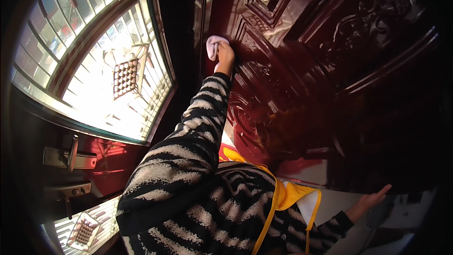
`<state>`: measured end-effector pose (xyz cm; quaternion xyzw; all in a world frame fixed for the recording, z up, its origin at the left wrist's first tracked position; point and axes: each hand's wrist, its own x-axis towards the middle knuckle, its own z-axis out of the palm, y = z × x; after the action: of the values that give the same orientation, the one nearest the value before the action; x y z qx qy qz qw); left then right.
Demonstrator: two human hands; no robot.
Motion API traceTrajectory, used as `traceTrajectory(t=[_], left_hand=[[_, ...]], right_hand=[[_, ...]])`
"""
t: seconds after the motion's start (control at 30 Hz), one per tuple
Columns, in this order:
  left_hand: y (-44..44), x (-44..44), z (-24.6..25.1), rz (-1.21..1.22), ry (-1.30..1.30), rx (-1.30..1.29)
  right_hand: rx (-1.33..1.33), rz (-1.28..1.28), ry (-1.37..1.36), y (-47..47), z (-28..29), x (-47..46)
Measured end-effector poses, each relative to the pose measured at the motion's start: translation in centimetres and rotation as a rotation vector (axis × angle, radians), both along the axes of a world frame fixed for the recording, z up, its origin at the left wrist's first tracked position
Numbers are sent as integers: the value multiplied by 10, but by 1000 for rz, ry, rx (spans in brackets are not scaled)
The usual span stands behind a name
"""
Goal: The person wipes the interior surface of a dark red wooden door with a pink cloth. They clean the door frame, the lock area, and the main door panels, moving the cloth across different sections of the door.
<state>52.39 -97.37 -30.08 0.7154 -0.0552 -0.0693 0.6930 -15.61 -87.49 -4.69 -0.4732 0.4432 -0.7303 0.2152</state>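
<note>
A folded pale pink cloth (213, 46) is in my left hand (225, 57), pressed against the glossy dark red door (254, 88) near its long side. My left arm, in a black and beige striped sleeve, stretches straight out to it. Carved mouldings and scrollwork cover the panel beside the cloth. Far to the right, my right hand (371, 199) is held out with extended fingers by the dark lower edge of the door. I see nothing in it; whether it touches the door I cannot tell.
A barred window (106, 60) with strong light stands on the left. Below it are a metal lever door handle (72, 159) and another handle with a lock plate (72, 190). A yellow apron (286, 194) hangs over my striped top.
</note>
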Motion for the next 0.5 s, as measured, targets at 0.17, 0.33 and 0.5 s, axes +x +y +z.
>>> traceTrajectory(t=[0.17, 0.33, 0.5], left_hand=[[-7, -65, -88, 39, 50, -53], [22, -136, -97, -46, 271, 11], [41, -154, -79, -59, 442, -92]], right_hand=[[17, -18, -15, -8, -18, -17], [10, 68, -3, -23, -19, -17], [-59, 173, -2, -27, -25, -7]])
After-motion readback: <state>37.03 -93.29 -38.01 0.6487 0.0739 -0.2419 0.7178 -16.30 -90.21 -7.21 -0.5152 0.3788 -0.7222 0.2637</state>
